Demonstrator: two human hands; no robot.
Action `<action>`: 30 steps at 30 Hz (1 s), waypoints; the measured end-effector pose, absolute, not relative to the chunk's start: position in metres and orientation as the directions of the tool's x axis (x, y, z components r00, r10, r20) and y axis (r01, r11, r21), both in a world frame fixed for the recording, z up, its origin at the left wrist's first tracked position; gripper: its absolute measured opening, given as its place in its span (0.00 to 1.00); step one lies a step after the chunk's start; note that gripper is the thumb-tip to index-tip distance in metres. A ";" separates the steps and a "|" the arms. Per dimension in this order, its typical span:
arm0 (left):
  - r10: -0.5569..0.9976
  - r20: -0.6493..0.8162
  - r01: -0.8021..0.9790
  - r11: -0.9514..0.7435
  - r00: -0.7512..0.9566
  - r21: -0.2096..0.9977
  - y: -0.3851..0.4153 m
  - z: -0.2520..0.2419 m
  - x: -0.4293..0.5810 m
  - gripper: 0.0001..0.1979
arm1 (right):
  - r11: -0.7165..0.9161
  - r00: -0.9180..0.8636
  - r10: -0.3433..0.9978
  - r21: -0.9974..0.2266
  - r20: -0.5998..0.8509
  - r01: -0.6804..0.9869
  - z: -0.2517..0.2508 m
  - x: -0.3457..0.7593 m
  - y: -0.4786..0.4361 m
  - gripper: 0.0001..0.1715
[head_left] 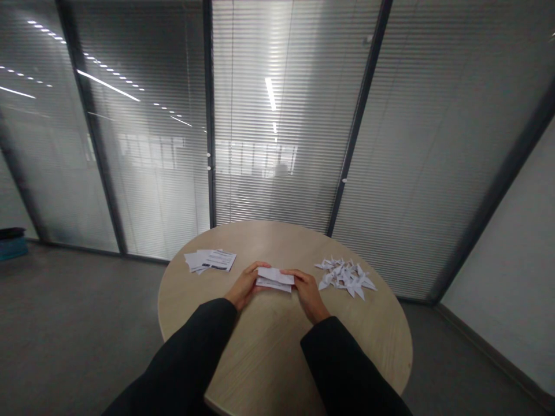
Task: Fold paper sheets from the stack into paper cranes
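Observation:
A sheet of white paper (276, 278), folded over on itself, is held between my two hands above the middle of the table. My left hand (245, 285) grips its left end, fingers along the top edge. At the right end, my right hand (307, 290) pinches the paper with the fingers over the upper edge. Print shows faintly on the lower layer. To the right of my right hand lies a heap of folded white paper shapes (346, 276) with pointed tips, like paper cranes. Left of my left hand are several loose printed sheets (211, 260), overlapping.
The round wooden table (269, 358) stands close to a glass partition with blinds (277, 190). A white wall (511, 260) is at the right. On the floor at the far left sits a blue bin-like object (13, 245) with a dark rim.

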State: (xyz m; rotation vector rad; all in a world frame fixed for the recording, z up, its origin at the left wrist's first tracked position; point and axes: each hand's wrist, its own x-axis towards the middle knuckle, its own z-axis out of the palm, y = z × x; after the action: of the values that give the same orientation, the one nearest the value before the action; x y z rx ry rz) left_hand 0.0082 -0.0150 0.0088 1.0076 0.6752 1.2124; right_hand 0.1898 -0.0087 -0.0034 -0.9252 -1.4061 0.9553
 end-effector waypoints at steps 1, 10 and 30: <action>0.964 0.083 -0.445 0.040 0.254 0.895 -0.015 0.009 0.008 0.10 | 0.378 -0.045 0.925 -0.925 0.376 0.038 -0.003 0.190 -0.009 0.14; 0.956 0.049 -0.490 0.105 0.291 0.865 -0.016 0.012 0.008 0.24 | 0.520 -0.091 0.853 -0.817 0.515 0.250 -0.005 0.191 -0.007 0.18; 0.887 0.388 0.069 -0.416 0.252 0.907 -0.013 0.003 0.006 0.36 | 0.508 -0.133 0.861 -0.817 0.491 0.275 0.000 0.183 -0.016 0.13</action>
State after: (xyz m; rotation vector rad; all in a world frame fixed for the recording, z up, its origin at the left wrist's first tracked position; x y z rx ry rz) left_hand 0.0065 -0.0129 0.0031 1.7056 0.8886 1.2585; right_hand 0.1830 -0.0157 -0.0002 -0.9777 -1.6734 0.6800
